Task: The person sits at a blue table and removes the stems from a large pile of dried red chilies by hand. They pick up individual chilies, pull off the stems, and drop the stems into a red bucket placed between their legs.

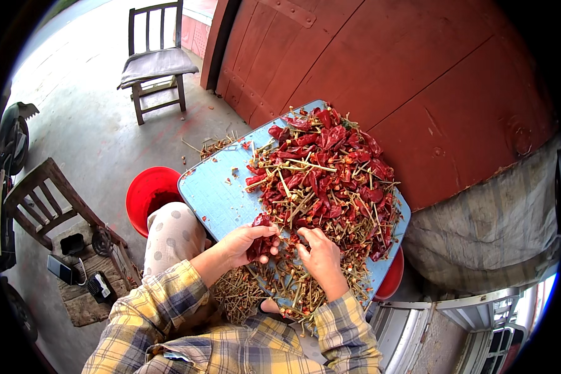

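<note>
A large heap of dried red chili peppers mixed with pale stems covers much of a light-blue tabletop. My left hand holds dark red dried chilies at the near edge of the table. To its right, my right hand hovers over the near side of the heap with fingers bent. Whether something is pinched in its fingertips cannot be made out. Loose broken stems lie below both hands on the near edge of the table, and more stems are gathered lower down by my lap.
A red plastic bucket stands left of my knee; another red container shows under the table's right side. A wooden chair at left bears a phone and small items. Another chair stands farther off. A red wooden door borders the table.
</note>
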Demonstrator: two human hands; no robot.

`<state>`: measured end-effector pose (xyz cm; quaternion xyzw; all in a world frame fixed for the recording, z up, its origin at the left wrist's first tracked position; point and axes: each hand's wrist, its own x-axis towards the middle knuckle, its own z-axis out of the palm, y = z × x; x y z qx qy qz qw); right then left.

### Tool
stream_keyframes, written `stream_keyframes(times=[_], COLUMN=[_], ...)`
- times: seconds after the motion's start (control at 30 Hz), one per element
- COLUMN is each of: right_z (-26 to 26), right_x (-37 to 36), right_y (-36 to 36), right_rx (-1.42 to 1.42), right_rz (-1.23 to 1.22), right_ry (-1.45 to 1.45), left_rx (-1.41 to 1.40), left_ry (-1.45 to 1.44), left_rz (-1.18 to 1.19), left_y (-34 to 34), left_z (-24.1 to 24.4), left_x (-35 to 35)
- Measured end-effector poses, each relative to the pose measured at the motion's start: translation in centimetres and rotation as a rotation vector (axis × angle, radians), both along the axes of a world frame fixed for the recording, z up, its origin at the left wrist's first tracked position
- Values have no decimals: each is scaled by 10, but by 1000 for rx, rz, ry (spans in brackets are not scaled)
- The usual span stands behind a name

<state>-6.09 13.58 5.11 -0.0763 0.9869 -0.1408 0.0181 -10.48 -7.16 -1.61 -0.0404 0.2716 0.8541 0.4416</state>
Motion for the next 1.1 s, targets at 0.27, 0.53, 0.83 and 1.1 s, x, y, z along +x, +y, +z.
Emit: stream_keyframes(times=[0.27, 0.53, 0.83, 1.1], right_z=[-4, 18, 12, 2], right_x=[-3, -4, 0, -3], right_y=[-3, 3, -6, -22], right_rx=[36, -421, -206, -4], right_rz=[11, -262, 52, 154], right_ry=[2, -130, -12, -52], left_rx=[12, 12, 39, 39], left_ry=[9, -3, -15, 13], left_rz=[1, -1, 9, 14], left_y=[0, 0, 0, 0], left_z=[-3, -2, -5, -9], left_x=[-1, 0, -1, -1])
